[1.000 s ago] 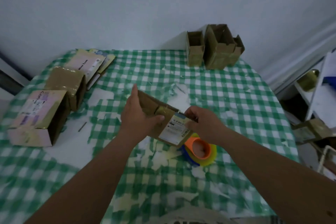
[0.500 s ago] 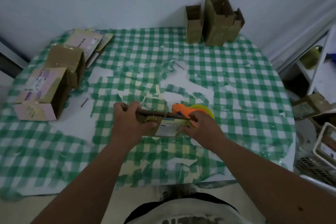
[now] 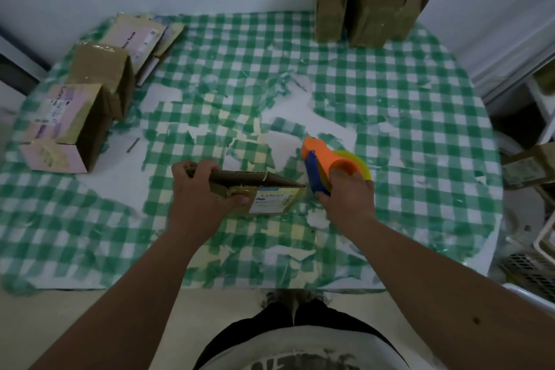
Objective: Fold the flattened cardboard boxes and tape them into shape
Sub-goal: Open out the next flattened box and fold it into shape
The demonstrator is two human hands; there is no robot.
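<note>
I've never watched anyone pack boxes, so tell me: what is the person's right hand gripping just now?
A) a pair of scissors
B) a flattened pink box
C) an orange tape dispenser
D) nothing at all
C: the right hand is curled around the orange tape dispenser with its yellow-green roll, just right of the small cardboard box that the left hand steadies on the table.
</note>
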